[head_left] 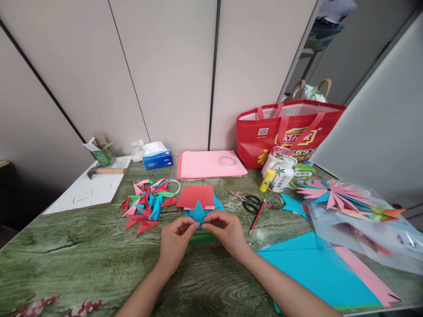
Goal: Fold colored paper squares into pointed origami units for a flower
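Above the paper stack point(197, 196): folded blue piece point(198, 212).
Left hand point(176, 237), right hand point(228, 231): fingertips pinched together on it.
Folded blue piece: uneven tugging could skew it.

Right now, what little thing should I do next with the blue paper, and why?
I'd probably press its lower folds flat: your left grip and right grip both pinch the blue folded paper near its bottom, while its pointed end faces away, free of your fingers. The folded paper pieces on the left have sharp points, so crisp creases may help here too.
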A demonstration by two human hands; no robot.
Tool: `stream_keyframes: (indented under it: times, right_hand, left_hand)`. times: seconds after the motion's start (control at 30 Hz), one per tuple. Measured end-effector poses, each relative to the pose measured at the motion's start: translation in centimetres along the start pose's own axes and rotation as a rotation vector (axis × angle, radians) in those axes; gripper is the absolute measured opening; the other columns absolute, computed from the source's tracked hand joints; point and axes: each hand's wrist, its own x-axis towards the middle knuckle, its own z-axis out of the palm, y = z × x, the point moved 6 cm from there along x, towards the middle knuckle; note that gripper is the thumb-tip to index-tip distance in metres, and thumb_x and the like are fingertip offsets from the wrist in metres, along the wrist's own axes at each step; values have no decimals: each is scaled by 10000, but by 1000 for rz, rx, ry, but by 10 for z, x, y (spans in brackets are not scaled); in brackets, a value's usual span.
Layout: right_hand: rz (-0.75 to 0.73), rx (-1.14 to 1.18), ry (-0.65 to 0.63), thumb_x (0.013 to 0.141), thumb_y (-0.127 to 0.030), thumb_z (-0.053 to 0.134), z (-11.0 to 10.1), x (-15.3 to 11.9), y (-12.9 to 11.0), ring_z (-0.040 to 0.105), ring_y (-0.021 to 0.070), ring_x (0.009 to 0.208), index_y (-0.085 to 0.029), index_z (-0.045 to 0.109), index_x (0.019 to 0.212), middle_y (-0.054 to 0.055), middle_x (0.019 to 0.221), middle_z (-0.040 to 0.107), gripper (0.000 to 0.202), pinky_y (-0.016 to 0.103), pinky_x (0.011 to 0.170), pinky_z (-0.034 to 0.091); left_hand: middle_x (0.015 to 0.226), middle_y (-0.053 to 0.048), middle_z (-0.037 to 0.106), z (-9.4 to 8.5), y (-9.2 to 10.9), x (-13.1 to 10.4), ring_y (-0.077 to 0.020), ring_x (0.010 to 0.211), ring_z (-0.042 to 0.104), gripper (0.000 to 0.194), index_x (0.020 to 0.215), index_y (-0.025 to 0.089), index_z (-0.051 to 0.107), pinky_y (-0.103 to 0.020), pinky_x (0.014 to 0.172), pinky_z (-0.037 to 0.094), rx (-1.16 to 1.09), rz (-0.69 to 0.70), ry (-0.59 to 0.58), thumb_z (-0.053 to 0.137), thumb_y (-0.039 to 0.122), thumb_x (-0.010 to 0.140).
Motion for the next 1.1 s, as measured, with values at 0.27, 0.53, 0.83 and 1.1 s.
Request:
stream_keyframes:
  times: [0.27,0.53,0.83,1.1]
  right_hand:
    - [104,117,18,548,-256,727,1,1,6,486,88,523,-167,540,693,-40,574,520,253,197,489,401]
    - [79,-23,-93,603,-261,667,5,2,8,482,100,557,-164,579,662,-15,607,551,144,217,514,418]
    - [213,205,-115,604,-306,685,5,5,15,541,100,498,-163,584,694,-38,560,566,197,242,515,466]
    - [247,190,-136,577,-299,700,7,3,15,520,94,498,-155,605,713,-36,565,563,220,224,473,449]
  left_hand:
    - [579,51,633,3,-6,-2,-142,567,627,308,895,182,562,-281,597,552,-156,-62,27,675,203,609]
    - [625,1,652,10,-13,2,-176,557,634,150,688,133,617,-306,574,549,-69,-162,-166,669,259,625]
    - [765,-31,683,6,-13,4,-192,621,655,212,838,152,546,-321,584,539,-212,-187,-143,620,294,699]
    - [793,-42,687,7,-12,4,-194,635,657,258,877,158,549,-329,600,536,-207,-175,-178,631,311,687]
